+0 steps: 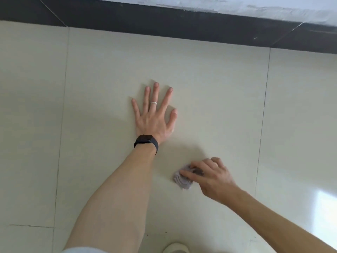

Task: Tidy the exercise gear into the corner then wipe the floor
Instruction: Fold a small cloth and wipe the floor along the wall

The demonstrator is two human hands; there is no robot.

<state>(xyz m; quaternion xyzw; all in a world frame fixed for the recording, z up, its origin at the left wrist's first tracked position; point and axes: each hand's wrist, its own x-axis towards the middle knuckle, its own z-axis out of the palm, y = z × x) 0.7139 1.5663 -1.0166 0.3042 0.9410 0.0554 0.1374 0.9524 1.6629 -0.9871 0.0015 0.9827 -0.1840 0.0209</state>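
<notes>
Right grip (211, 178) clutches crumpled cloth (183, 182) on the floor (209, 79) (left grip (155, 121) pressed flat)

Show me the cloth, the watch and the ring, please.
cloth (182, 181), head view, on its folded lower part.
watch (145, 138), head view, on its dark face.
ring (153, 102), head view, on the silver band.

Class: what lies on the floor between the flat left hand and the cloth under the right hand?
Nothing: the head view shows only bare, shadowed floor tile between the left hand and the cloth.
</notes>
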